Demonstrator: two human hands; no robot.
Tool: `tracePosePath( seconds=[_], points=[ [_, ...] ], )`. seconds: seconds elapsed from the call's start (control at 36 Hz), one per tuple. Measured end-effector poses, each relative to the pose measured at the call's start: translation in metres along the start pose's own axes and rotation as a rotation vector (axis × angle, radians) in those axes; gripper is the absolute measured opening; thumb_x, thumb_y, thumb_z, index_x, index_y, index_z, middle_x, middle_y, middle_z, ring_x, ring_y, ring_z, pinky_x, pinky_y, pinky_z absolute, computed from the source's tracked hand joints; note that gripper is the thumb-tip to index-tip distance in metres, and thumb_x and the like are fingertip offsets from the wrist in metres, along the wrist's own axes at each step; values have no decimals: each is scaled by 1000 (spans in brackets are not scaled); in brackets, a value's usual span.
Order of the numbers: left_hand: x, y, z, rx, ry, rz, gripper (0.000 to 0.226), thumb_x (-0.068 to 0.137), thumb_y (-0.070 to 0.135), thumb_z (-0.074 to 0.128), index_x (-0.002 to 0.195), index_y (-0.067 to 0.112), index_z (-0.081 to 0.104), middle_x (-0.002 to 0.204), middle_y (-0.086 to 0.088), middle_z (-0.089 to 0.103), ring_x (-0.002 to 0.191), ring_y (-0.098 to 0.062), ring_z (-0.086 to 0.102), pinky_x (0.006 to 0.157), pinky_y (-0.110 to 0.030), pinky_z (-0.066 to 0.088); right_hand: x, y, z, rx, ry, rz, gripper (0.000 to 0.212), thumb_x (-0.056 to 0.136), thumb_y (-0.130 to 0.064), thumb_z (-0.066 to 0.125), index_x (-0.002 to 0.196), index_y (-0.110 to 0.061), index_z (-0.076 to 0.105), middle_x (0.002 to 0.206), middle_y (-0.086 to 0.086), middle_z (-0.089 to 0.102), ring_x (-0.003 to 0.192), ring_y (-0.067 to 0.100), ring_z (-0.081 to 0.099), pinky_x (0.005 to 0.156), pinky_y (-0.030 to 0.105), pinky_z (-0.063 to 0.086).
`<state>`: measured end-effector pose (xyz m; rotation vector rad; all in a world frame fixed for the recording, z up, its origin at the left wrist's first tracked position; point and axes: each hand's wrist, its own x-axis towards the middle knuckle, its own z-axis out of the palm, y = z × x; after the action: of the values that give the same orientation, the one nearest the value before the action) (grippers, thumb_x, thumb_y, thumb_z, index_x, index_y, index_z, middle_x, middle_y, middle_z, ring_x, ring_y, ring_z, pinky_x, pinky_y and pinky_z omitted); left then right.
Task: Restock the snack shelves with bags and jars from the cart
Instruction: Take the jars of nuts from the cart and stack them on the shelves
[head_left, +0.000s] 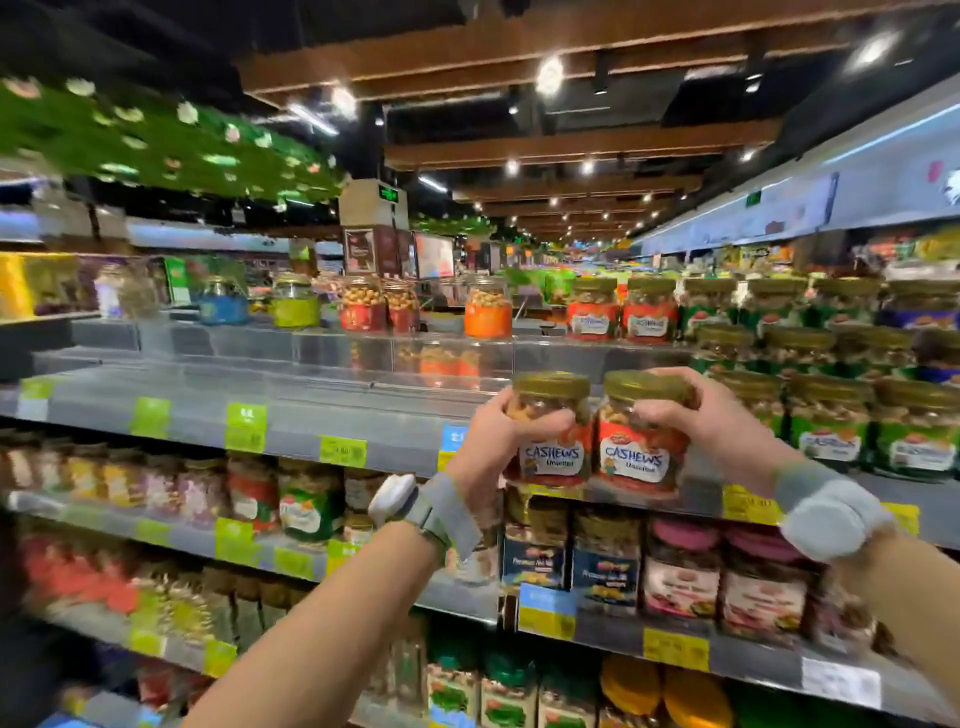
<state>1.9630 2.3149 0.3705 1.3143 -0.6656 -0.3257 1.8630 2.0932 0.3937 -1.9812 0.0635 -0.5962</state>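
Gold lids and red cashew labels mark what the person holds in the head view. The left hand (496, 441) curls round the left jar (553, 460). The right hand (701, 421) curls round the right jar (631, 465). Both jars are side by side at the front of the grey shelf (260, 397), near the green jars (828, 441). They look hard, smooth and a bit heavy, so they might slip. Holding round the middle seems safest.

Bare forearms, bare left hand (485, 441) and right hand (698, 415). Grey fabric strap (452, 512) round the left wrist with a white rounded pod (392, 499); matching strap (797, 480) and pale grey pod (831, 522) on the right.
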Motion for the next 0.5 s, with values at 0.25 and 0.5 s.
tracePosePath(
  seconds=[0.25,0.5],
  points=[
    [90,-3,-9,22,24,78,59,63,16,88,117,14,66,110,-7,76,99,-29,73,87,-46,60,98,-22,-51,-583,14,-31,87,66,-37,91,135,-31,40,120,-4,54,102,15,58,69,21,51],
    [146,-4,-5,48,-23,105,63,63,16,91,121,18,65,111,-4,76,103,-27,73,90,-45,58,163,-3,-72,-823,10,-18,84,69,-40,87,140,-23,45,127,0,54,107,20,55,92,33,48]
  ],
)
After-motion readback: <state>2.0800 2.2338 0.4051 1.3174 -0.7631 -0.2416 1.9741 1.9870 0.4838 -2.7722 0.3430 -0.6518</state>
